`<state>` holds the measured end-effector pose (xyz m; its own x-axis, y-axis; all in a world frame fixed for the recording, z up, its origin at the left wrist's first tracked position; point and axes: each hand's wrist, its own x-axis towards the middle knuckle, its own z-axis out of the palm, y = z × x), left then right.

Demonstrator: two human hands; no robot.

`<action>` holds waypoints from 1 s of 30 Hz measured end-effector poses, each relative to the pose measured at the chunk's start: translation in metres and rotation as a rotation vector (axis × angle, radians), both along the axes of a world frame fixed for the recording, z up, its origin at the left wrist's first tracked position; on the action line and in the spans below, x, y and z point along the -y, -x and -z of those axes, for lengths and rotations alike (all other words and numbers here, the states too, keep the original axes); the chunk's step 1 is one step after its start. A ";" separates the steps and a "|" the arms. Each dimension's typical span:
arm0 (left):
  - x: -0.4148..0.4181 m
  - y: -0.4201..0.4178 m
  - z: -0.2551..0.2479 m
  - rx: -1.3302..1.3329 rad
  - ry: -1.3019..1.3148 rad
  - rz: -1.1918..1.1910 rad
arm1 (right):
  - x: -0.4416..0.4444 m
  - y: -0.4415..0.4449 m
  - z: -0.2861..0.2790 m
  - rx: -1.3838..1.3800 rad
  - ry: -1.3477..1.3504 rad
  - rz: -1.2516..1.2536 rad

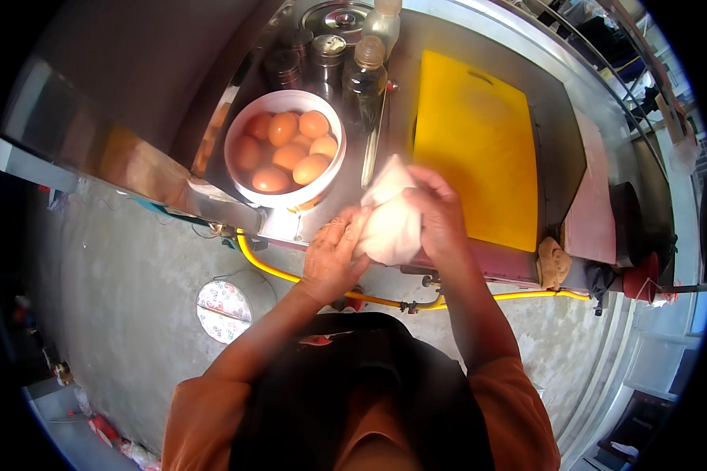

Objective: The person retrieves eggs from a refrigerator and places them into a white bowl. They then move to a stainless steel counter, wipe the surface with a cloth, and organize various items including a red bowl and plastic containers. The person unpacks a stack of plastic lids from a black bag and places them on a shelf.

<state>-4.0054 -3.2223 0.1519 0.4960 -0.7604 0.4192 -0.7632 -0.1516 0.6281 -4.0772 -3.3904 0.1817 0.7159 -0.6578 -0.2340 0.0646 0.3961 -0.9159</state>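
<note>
Between my two hands, over the counter's front edge, is a crumpled white sheet (389, 221), perhaps cloth or paper; glare keeps me from telling which. My left hand (336, 253) grips its lower left side, fingers along the near edge. On the opposite side my right hand (439, 212) holds it with thumb and fingers. A round white tub (337, 162) full of brown eggs (288, 156) stands on the steel counter (344, 182), left of and beyond my left hand. A yellow cutting board (477, 153) lies to the right, close beyond my right hand.
Glass bottles (366, 82), metal shaker canisters (329, 56) and a round steel lid (342, 20) stand behind the eggs. A yellow hose (274, 271) runs below the counter's front. A brown cloth (552, 263) hangs at the right edge. On the floor sits a patterned round stool (224, 309).
</note>
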 end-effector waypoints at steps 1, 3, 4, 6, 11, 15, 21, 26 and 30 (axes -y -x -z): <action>-0.003 -0.003 -0.002 -0.040 0.041 0.038 | -0.001 0.003 -0.010 0.072 -0.093 0.049; -0.006 -0.011 -0.011 -0.120 0.123 0.118 | 0.001 0.008 -0.034 0.130 -0.105 0.059; -0.008 -0.009 -0.023 -0.228 0.178 0.088 | -0.001 0.007 -0.043 0.160 -0.119 0.055; -0.013 -0.010 -0.038 -0.615 0.242 0.060 | -0.006 0.000 -0.064 0.269 -0.118 -0.021; 0.000 -0.047 -0.107 -1.147 0.662 0.064 | -0.017 -0.038 -0.121 0.554 0.068 -0.158; 0.005 -0.083 -0.134 -1.142 0.669 -0.082 | -0.026 -0.059 -0.088 0.254 0.436 -0.043; 0.004 -0.109 -0.084 0.138 0.346 -0.373 | -0.049 -0.066 -0.037 0.077 0.523 0.036; 0.013 -0.115 -0.101 0.345 0.503 -0.327 | -0.061 -0.072 -0.042 -0.006 0.701 -0.040; 0.007 -0.119 -0.102 0.533 0.190 -0.210 | -0.052 -0.082 -0.034 -0.021 0.935 0.070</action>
